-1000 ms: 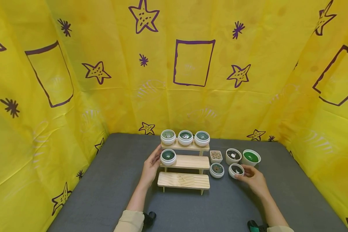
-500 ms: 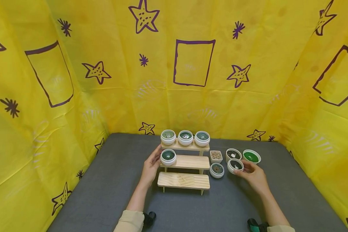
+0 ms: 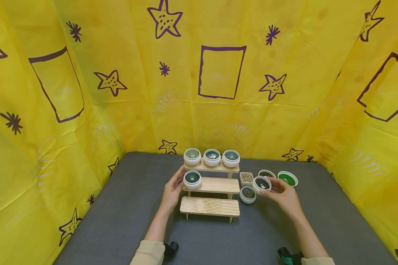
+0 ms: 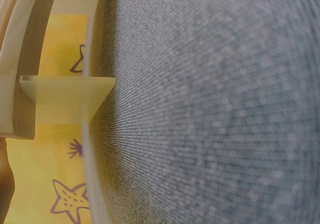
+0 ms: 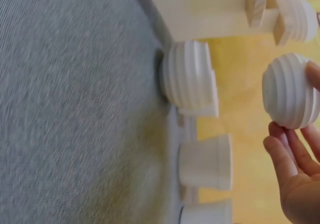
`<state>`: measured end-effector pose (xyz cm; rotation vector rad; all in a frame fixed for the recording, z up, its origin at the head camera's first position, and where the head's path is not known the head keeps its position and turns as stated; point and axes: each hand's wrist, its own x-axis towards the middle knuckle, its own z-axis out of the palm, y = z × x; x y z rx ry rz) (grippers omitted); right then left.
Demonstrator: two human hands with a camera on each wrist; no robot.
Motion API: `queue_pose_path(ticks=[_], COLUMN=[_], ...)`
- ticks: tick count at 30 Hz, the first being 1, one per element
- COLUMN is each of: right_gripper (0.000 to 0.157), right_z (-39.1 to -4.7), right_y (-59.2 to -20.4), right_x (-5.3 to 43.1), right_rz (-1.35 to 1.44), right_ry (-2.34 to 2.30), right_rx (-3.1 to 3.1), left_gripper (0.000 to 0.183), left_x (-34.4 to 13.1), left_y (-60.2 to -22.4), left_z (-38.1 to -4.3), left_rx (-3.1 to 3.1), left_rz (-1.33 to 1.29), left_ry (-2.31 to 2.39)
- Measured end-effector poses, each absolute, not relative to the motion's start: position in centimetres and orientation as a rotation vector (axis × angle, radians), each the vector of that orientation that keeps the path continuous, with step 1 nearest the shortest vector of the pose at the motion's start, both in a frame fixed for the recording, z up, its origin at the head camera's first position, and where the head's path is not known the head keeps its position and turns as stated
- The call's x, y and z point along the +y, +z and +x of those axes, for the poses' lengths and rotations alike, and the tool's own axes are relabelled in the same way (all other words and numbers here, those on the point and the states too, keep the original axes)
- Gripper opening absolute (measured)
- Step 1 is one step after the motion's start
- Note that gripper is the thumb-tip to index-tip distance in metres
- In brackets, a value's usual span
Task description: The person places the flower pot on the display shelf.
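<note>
My right hand (image 3: 287,198) holds a small white ribbed bowl (image 3: 262,185) with dark contents by its side, off the table. In the right wrist view the thumb and fingers hold this bowl (image 5: 287,91) on its side, its ribbed wall and base showing. My left hand (image 3: 171,191) rests against the left end of the three-tier wooden stand (image 3: 219,185), beside a dark-green-filled bowl (image 3: 192,179) on the middle tier. The left wrist view shows only a bit of finger (image 4: 5,181) at a shelf's end. Three similar bowls, one in the middle (image 3: 212,157), line the top tier.
Right of the stand are a square dish of pale grains (image 3: 246,179), a ribbed bowl (image 3: 248,195), a dark-filled cup (image 3: 266,173) partly hidden by the held bowl, and a green-filled cup (image 3: 287,179). A yellow patterned cloth (image 3: 139,121) surrounds the grey table (image 3: 119,221).
My right hand has lifted the dark-filled bowl off the table and carried it left and slightly away from me, towards the stand. The left hand has stayed in place.
</note>
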<state>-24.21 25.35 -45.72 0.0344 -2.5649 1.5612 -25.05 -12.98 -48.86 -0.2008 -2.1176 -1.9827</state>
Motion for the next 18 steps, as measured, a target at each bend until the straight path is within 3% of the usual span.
queue_pose_path(ticks=[18], right_gripper=[0.060], right_z=[-23.4], right_y=[-43.6], right_x=[20.7], right_rz=[0.177], right_ry=[1.649], right_rx=[-2.536], left_gripper=[0.060], left_x=[-13.0], left_y=[-48.7], left_z=[-25.0], left_rx=[-2.099], left_rz=[-0.187], left_ry=[-2.003])
